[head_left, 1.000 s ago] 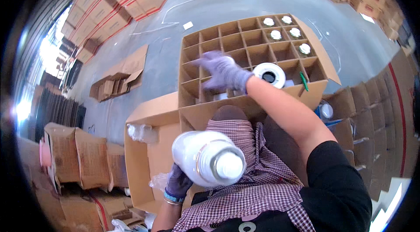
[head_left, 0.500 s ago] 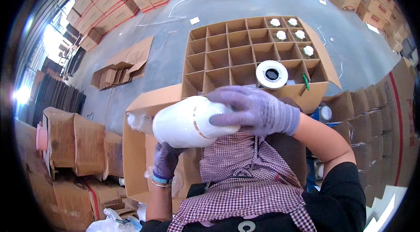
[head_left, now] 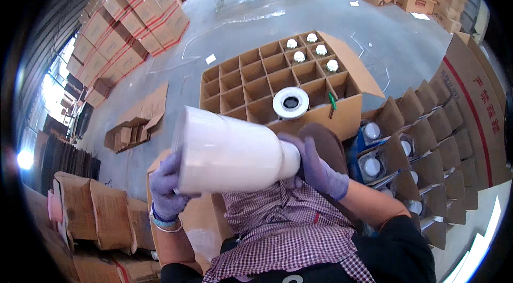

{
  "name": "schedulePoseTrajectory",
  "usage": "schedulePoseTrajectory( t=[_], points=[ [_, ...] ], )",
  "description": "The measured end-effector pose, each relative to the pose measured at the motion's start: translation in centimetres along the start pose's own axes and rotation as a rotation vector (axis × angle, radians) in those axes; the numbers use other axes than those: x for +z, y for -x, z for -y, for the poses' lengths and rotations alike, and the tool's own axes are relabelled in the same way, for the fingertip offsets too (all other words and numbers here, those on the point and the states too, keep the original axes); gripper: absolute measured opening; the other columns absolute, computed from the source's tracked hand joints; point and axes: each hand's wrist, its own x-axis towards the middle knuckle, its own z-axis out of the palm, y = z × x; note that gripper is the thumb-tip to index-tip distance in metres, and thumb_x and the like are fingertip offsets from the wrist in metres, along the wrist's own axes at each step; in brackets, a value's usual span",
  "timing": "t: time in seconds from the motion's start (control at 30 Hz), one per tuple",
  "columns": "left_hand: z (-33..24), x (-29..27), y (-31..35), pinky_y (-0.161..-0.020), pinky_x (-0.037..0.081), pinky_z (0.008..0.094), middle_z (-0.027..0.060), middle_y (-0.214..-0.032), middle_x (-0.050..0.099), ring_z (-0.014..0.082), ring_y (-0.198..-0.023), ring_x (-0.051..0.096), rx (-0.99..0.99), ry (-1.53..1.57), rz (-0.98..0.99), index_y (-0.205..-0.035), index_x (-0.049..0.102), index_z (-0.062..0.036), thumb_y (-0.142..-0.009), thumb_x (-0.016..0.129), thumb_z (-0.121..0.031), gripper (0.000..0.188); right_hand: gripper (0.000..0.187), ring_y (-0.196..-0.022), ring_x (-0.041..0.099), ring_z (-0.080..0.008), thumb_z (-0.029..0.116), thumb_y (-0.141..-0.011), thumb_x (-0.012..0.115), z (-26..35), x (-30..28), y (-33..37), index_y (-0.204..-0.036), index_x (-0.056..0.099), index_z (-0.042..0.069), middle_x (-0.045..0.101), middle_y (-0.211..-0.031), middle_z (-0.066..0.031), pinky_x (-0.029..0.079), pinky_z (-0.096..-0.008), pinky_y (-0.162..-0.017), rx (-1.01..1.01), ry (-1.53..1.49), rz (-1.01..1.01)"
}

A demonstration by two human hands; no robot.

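A large white bottle-shaped container [head_left: 230,149] lies tilted on its side in front of my chest, wide end to the left and narrower neck to the right. My left hand [head_left: 168,184], in a purple-grey glove, is closed around the wide end. At the neck end, my gloved right hand [head_left: 318,168] grips with its fingers partly behind the container. Just beyond stands a divided carton [head_left: 256,72] with several white-capped bottles [head_left: 299,57] in its far right cells. A white tape-like roll [head_left: 291,102] rests on its near edge, beside a green-handled tool [head_left: 332,101].
To my right, another partitioned carton [head_left: 427,163] holds several white round-topped items [head_left: 372,166]. An open carton [head_left: 200,229] with clear plastic sits under my left arm. A flattened box [head_left: 141,117] lies on the floor; stacked cartons [head_left: 152,13] rise at the far left.
The container has come up closer and swung so its wide end faces left. My left hand rose from beneath to that end; my right shifted from its top to the neck. The view turned right.
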Motion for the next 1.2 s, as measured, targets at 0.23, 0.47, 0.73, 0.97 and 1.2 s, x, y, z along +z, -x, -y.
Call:
schedulePoseTrajectory(
  t=[0.23,0.47,0.73,0.97,1.2],
  points=[
    [4.4,1.5,2.0,-0.069,0.052,0.0288,0.0018,-0.087,0.068,0.0117,-0.078,0.063,-0.339,0.239,-0.291,-0.091,0.072,-0.0026,-0.074,0.087,-0.023,0.031,0.096,-0.128,0.056,-0.0295,0.03,-0.063,0.091,2.6,-0.6,1.0,-0.143,0.044,0.002,0.058,-0.135,-0.017,0.043,-0.0416,-0.109,-0.339,0.523,-0.159],
    [4.1,3.7,-3.3,-0.078,0.054,0.0351,0.0166,-0.117,0.071,0.0266,-0.088,0.071,-0.066,0.103,0.141,-0.089,0.072,0.001,-0.076,0.083,-0.016,0.025,0.08,-0.133,0.05,-0.0361,0.041,-0.071,0.08,4.4,-11.2,-6.5,-0.141,0.055,0.01,0.055,-0.138,-0.0213,0.038,-0.0429,-0.114,-0.147,1.21,0.088],
    [6.2,11.9,-5.1,-0.099,0.049,0.0371,0.0122,-0.131,0.066,0.0276,-0.111,0.066,-0.145,0.251,0.796,-0.102,0.072,-0.0028,-0.084,0.078,-0.026,0.031,0.064,-0.14,0.041,-0.0346,0.036,-0.067,0.082,-0.3,-17.5,-13.2,-0.127,0.063,0.027,0.055,-0.141,-0.0038,0.034,-0.0571,-0.113,-0.259,1.922,-0.14],
    [8.3,13.5,-4.7,-0.105,0.046,0.04,0.0136,-0.132,0.063,0.027,-0.122,0.06,-0.443,0.502,-0.144,-0.141,0.051,-0.0039,-0.088,0.077,-0.024,0.062,0.037,-0.096,0.067,-0.0238,0.021,-0.082,0.069,4.5,-14.2,-14.3,-0.117,0.067,0.008,0.07,-0.1,-0.0126,0.052,-0.0328,-0.09,-0.326,1.218,-0.491],
    [7.3,12.0,-6.8,-0.106,0.048,0.042,0.013,-0.135,0.059,0.0243,-0.122,0.059,-0.538,1.387,0.039,-0.14,0.048,0.0043,-0.089,0.076,-0.037,0.071,0.05,-0.109,0.062,-0.0246,0.027,-0.096,0.062,9.3,-2.7,-12.3,-0.137,0.05,0.002,0.062,-0.118,-0.0168,0.051,-0.0382,-0.093,-0.319,0.767,-0.066]
  ],
)
